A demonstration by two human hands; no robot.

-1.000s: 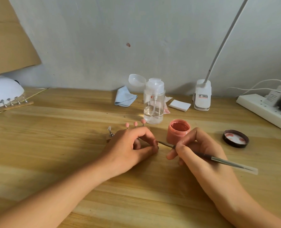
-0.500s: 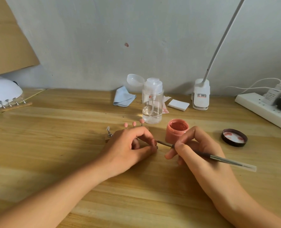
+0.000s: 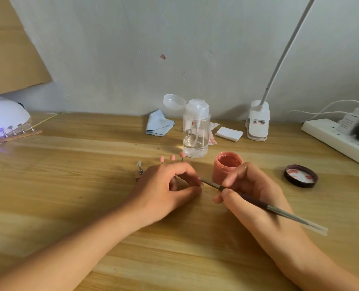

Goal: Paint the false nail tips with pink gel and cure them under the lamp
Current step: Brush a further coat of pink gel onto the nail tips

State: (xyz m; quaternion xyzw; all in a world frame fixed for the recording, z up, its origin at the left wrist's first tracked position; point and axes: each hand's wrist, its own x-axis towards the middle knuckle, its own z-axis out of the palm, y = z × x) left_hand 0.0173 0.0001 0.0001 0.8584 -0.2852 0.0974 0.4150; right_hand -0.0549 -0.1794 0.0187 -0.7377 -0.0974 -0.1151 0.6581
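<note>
My left hand curls over a small wooden nail stand at the table's middle and hides most of it. Three pink painted tips and one clear tip stick up behind my fingers. What my thumb and forefinger pinch is hidden. My right hand holds a thin brush, its bristle end at my left fingertips. An open pot of pink gel stands just behind my right hand. The white curing lamp glows purple at the far left, with a second stand of tips at its mouth.
A clear pump bottle stands behind the pot, with a blue cloth and white pads near the wall. The pot's dark lid lies to the right. A clip lamp base and a power strip sit at the back right.
The curing lamp at the far left now shows a purple glow. Both hands and the brush have stayed in about the same place.
</note>
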